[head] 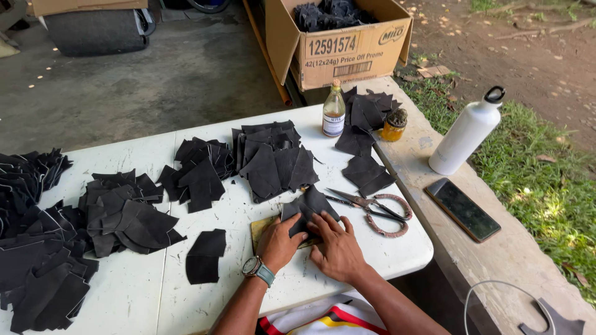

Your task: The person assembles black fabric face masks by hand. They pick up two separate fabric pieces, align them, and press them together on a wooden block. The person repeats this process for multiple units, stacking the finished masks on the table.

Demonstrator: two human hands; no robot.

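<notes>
Both my hands press on a dark cut piece of leather-like material [309,205] lying over a small brownish board [259,227] near the front of the white table [248,214]. My left hand [279,243], with a wristwatch, holds the piece's left side. My right hand [336,248] rests on its lower right side, fingers spread flat. Scissors [372,208] with wrapped handles lie just right of the piece.
Piles of dark cut pieces [124,217] cover the left and middle of the table. A small bottle [334,110] and a jar [394,126] stand at the back. A white flask [465,133] and phone [462,209] lie on the concrete ledge. A cardboard box [338,40] stands behind.
</notes>
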